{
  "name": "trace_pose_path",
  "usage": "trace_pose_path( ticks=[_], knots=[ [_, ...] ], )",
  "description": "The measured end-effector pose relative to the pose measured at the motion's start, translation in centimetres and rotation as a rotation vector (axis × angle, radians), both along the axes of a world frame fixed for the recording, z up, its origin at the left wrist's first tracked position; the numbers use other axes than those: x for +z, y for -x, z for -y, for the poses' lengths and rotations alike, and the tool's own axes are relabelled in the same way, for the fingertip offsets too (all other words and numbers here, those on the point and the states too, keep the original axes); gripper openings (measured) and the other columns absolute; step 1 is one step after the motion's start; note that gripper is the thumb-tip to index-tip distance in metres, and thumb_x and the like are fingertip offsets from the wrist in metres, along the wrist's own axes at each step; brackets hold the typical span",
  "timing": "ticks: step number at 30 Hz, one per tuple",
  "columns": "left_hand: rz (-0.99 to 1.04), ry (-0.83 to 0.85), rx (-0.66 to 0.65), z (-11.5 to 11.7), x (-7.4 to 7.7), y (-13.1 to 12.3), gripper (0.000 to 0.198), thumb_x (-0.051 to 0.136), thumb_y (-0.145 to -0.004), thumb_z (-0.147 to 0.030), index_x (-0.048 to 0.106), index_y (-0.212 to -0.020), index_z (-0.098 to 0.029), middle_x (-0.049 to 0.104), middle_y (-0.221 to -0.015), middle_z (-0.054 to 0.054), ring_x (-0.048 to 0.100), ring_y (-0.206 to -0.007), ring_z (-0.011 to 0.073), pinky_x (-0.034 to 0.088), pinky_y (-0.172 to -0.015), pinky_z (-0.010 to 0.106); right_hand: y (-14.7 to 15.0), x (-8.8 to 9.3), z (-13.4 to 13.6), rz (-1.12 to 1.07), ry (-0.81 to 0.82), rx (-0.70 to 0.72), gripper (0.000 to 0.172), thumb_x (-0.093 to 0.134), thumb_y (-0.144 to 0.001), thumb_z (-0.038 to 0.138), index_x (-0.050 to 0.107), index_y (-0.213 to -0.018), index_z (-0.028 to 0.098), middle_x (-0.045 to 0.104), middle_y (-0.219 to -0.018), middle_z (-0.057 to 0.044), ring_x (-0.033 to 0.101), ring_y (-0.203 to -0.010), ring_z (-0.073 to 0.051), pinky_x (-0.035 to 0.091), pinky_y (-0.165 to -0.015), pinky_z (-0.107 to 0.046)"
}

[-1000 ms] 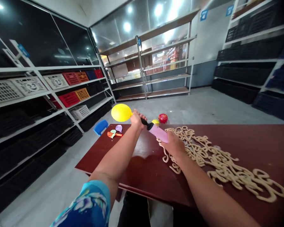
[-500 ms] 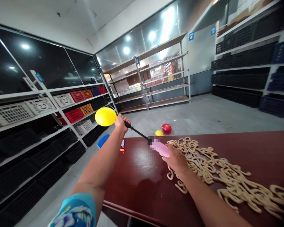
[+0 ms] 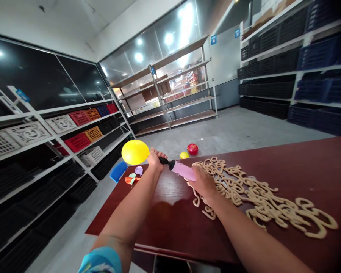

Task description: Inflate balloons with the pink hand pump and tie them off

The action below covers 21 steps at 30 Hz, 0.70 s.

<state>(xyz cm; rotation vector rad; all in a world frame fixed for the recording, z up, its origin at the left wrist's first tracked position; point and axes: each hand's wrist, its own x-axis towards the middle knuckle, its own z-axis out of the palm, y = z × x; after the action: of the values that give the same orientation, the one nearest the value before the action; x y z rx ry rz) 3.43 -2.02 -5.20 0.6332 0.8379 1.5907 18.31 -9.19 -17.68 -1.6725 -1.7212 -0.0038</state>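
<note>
A pink and black balloon pump (image 3: 184, 171) spans my two hands above the table. My left hand (image 3: 157, 161) is closed around its black end. A yellow inflated balloon (image 3: 135, 151) sticks out on the far side of that hand; its neck is hidden by the fingers. My right hand (image 3: 203, 184) grips the lower end of the pink barrel. The black rod is pushed into the barrel, with only a short black part showing. Uninflated balloons (image 3: 132, 179), orange, green and purple, lie at the table's left end.
Many tan, curled strips (image 3: 238, 189) spread over the right half of the dark red table (image 3: 159, 212). A red balloon (image 3: 192, 149) and a smaller yellow one (image 3: 184, 155) sit beyond its far edge. A blue chair (image 3: 118, 171) stands left. Shelves with crates (image 3: 79, 142) line the walls.
The pump's long black rod has slid into the pink barrel, bringing my hands closer together. The view has turned right, and more of the uninflated balloons shows.
</note>
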Motion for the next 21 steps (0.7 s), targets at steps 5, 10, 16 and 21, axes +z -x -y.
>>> trace_pose_path(
  ticks=[5,10,16,21],
  knots=[
    [-0.032,-0.105,0.034,-0.5,5.1,3.0,0.036,0.044,-0.082,-0.036,0.022,-0.059,-0.021,0.022,-0.044,-0.007,0.031,-0.033,0.0087,0.03,-0.039,0.023,-0.4,0.5,-0.2,-0.02,-0.048,0.01,0.029,0.059,-0.072,0.029,0.05,-0.099,0.021,0.059,-0.096,-0.004,0.053,-0.092,-0.019,0.037,-0.07,-0.027],
    [-0.011,-0.203,0.099,-0.5,8.9,6.6,0.034,0.042,-0.083,-0.03,0.02,-0.059,-0.02,0.022,-0.044,-0.008,0.028,-0.032,0.0074,0.027,-0.038,0.022,-1.7,0.8,-0.7,0.005,-0.086,-0.016,0.029,0.056,-0.072,0.022,0.052,-0.101,0.021,0.058,-0.095,-0.005,0.052,-0.092,-0.02,0.036,-0.073,-0.028],
    [0.068,-0.199,0.11,1.6,4.8,5.9,0.038,0.042,-0.084,-0.037,0.019,-0.058,-0.02,0.022,-0.045,-0.007,0.031,-0.035,0.0082,0.031,-0.041,0.024,-3.1,0.7,-0.5,0.035,-0.043,-0.135,0.03,0.057,-0.069,0.018,0.054,-0.099,0.021,0.058,-0.093,-0.005,0.05,-0.091,-0.021,0.035,-0.075,-0.029],
    [0.14,-0.108,0.111,2.8,0.8,3.6,0.041,0.043,-0.083,-0.042,0.019,-0.059,-0.02,0.023,-0.046,-0.006,0.031,-0.036,0.0084,0.032,-0.042,0.024,-2.6,0.6,-0.1,0.095,-0.048,-0.07,0.035,0.058,-0.069,0.019,0.053,-0.103,0.021,0.058,-0.097,-0.005,0.051,-0.09,-0.021,0.035,-0.075,-0.029]
  ],
)
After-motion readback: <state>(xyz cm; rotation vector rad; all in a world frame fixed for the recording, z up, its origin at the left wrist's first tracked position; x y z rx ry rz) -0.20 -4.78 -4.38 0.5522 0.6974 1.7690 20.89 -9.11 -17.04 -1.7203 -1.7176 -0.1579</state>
